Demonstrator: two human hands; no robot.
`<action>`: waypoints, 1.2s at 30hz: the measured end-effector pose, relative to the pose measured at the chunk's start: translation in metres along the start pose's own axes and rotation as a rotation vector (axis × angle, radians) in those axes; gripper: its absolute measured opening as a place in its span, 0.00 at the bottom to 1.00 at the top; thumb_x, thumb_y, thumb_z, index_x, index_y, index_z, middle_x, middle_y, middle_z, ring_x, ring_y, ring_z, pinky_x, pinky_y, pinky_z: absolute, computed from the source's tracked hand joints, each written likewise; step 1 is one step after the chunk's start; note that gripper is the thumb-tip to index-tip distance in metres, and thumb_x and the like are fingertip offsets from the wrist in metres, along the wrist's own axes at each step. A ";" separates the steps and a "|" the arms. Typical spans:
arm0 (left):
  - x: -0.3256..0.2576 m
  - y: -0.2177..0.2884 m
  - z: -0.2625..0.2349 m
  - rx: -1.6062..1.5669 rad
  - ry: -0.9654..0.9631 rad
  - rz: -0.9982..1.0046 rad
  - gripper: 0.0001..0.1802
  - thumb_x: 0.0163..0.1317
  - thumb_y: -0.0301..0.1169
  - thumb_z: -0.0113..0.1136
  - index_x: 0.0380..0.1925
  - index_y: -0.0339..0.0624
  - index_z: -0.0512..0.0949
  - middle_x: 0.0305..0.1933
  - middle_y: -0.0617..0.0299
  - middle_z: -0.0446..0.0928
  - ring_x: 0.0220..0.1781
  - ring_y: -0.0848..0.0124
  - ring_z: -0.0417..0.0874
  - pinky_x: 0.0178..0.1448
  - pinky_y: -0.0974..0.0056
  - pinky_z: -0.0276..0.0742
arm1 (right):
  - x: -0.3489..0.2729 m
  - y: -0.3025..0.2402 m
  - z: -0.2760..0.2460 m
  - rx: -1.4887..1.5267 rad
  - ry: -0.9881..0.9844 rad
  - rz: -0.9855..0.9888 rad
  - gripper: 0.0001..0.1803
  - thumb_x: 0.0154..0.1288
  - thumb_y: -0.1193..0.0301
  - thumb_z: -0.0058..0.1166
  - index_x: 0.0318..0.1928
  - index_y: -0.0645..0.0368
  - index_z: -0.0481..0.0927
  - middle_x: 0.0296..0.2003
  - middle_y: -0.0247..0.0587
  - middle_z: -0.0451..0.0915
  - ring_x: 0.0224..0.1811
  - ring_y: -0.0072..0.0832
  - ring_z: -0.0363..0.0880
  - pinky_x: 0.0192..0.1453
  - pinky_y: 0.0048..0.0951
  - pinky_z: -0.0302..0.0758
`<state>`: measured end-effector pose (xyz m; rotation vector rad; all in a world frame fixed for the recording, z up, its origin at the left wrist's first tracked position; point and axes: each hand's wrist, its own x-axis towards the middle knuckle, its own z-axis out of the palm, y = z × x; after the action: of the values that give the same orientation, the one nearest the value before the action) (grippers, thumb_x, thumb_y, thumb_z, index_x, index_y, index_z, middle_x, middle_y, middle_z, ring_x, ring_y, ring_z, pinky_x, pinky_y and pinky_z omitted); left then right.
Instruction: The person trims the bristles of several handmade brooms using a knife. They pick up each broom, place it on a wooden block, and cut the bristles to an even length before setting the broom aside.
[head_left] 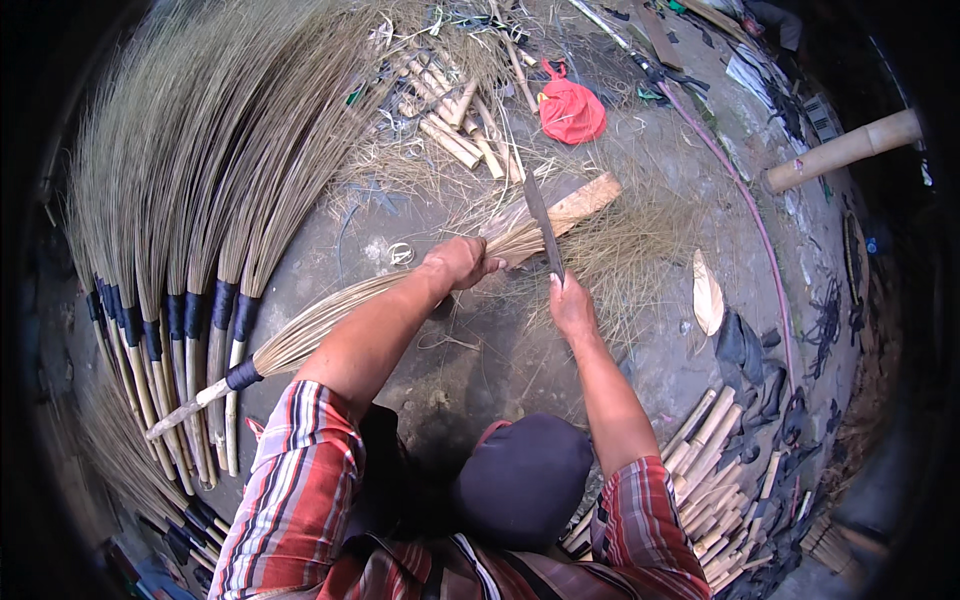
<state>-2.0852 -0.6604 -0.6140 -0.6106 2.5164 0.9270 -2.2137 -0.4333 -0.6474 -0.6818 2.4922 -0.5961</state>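
My left hand [462,262] is closed around the bristles of a grass broom [320,322], which lies slanting across in front of me. Its pale stick handle points to the lower left, below a dark binding. The bristle ends rest on a wooden block [590,203]. In my right hand [573,304] is the handle of a long knife [541,215], mostly hidden by my fingers. The dark blade points away from me and crosses over the bristle tips at the block. Whether its edge touches them I cannot tell.
Several bound brooms [200,200] lie fanned at the left. Cut bamboo pieces [455,140] and a red plastic bag [571,110] lie ahead, amid loose grass trimmings [630,260]. Bamboo sticks [712,450] are piled at lower right. A thick bamboo pole [845,152] juts in from the right.
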 end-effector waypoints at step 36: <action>-0.528 -0.213 -0.088 -0.037 0.955 -0.817 0.23 0.53 0.33 0.67 0.50 0.41 0.80 0.40 0.43 0.84 0.44 0.48 0.87 0.52 0.52 0.79 | 0.082 -0.035 -0.121 1.399 0.229 -0.032 0.26 0.79 0.56 0.49 0.68 0.59 0.73 0.55 0.39 0.76 0.57 0.35 0.75 0.67 0.43 0.72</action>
<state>-1.5546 -0.7281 -0.4002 -2.2840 2.4681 0.3803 -2.3303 -0.4732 -0.5613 -0.0652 1.5663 -2.1316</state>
